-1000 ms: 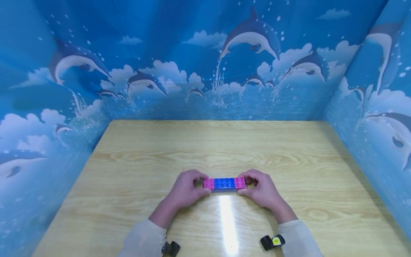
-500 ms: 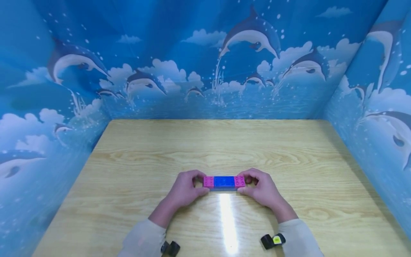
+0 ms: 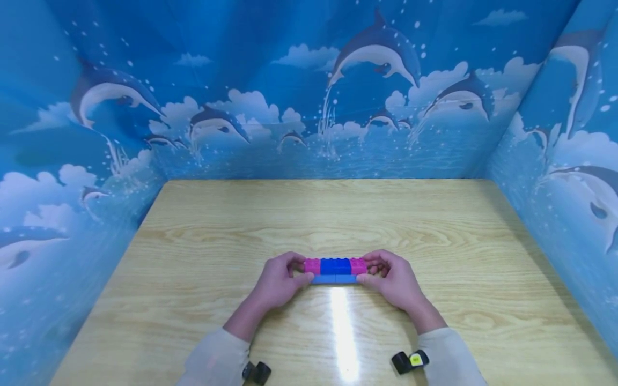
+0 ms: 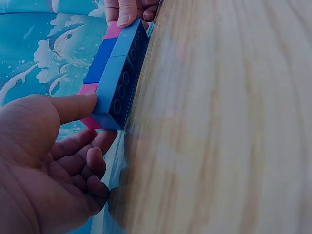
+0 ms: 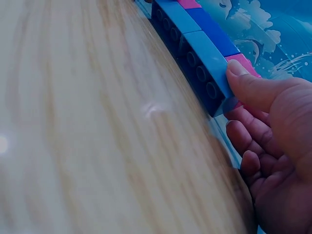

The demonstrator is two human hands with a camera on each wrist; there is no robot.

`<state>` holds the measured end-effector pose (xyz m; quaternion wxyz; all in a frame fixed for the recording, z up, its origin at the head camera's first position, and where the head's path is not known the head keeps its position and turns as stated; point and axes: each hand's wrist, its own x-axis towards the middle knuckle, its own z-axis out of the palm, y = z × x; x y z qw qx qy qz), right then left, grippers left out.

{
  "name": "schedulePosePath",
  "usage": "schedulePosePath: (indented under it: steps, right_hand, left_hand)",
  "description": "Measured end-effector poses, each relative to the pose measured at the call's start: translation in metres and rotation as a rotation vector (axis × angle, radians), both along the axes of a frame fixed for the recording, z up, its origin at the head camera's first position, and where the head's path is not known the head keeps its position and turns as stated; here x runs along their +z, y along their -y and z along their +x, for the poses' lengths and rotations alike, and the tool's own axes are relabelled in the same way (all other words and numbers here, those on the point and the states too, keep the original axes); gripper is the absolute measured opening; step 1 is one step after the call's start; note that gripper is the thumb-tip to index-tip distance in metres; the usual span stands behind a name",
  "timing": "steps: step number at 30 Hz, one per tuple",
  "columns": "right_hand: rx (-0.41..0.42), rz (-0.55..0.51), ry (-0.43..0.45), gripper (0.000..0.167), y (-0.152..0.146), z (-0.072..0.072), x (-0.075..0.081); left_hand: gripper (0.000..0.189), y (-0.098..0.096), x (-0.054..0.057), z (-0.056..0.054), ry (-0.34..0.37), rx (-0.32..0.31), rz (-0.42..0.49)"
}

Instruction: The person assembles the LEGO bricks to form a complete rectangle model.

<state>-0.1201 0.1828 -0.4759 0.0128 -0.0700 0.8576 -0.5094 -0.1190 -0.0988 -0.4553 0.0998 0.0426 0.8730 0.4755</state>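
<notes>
Two layers of toy building bricks are joined into one bar, held level between both hands. Its upper layer has a dark blue brick in the middle and a pink brick at each end. Below lie two light blue bricks end to end, with their hollow undersides showing in both wrist views. My left hand pinches the left end, thumb on the near side and fingers behind. At the right end, my right hand pinches in the same manner.
The bar is above a wood-grain table. A curtain with dolphins stands behind the table and along its sides. Black wrist cameras sit at both cuffs. A bright light reflection lies on the tabletop in front of the bar.
Both hands have tilted the bar so its near side faces up more and the light blue bricks show. It has also shifted slightly away from the person.
</notes>
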Motion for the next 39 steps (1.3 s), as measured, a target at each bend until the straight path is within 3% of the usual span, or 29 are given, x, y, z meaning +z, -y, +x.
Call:
schedulePosePath:
  steps: [9, 18, 28, 39]
  right_hand:
    - [-0.063, 0.025, 0.025, 0.033, 0.005, -0.001, 0.001]
    - [-0.114, 0.056, -0.045, 0.025, 0.01, -0.002, -0.001]
    - [-0.146, 0.05, 0.015, 0.027, 0.016, -0.008, 0.001]
    - [-0.129, 0.152, 0.063, 0.032, 0.02, -0.011, 0.007]
  left_hand:
    - [0.035, -0.003, -0.001, -0.003, -0.014, 0.046, -0.007]
    - [0.033, -0.004, -0.001, -0.006, -0.011, 0.091, -0.021]
    - [0.032, -0.006, -0.002, -0.012, -0.001, 0.124, -0.048]
    - [0.034, -0.011, -0.002, -0.015, 0.025, 0.177, -0.105]
